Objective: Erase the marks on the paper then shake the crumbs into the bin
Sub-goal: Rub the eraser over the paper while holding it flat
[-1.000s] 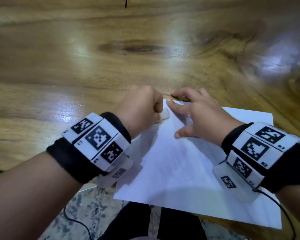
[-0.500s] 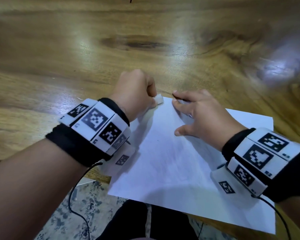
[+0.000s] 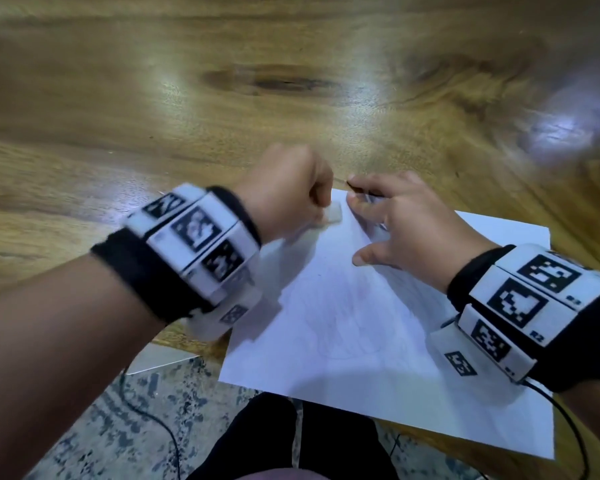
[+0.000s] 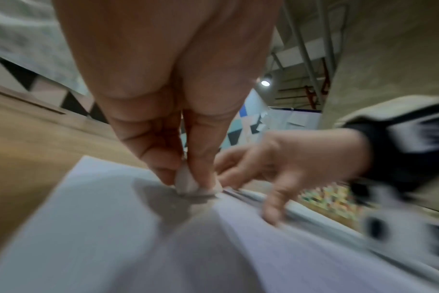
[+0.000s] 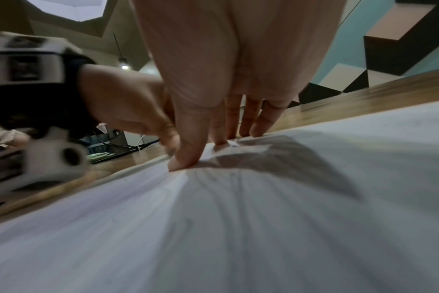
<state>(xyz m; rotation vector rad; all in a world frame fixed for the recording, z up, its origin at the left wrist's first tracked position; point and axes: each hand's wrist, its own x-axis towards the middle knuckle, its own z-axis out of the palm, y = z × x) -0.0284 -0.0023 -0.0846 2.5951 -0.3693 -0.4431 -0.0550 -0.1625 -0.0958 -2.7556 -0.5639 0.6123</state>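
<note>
A white sheet of paper [image 3: 378, 323] lies at the near edge of the wooden table [image 3: 153, 116], with faint pencil marks [image 3: 343, 327] across its middle. My left hand [image 3: 317, 211] pinches a small white eraser [image 3: 334, 214] and presses it on the paper's far left corner. The left wrist view shows the eraser [image 4: 192, 186] between thumb and fingers, touching the paper [image 4: 100, 218]. My right hand [image 3: 378, 216] lies with fingers spread on the sheet's far edge, holding it down; its fingertips [image 5: 180, 162] press the paper [image 5: 263, 218]. A thin dark stick [image 3: 354, 186] shows under those fingertips.
The paper's near edge overhangs the table front. Below it are a speckled floor [image 3: 136, 427], a black cable [image 3: 160, 424] and my dark trousers [image 3: 291, 438]. No bin is in view.
My left hand has rubbed the eraser away toward the far corner and back onto the sheet. The right hand has stayed pressed in place.
</note>
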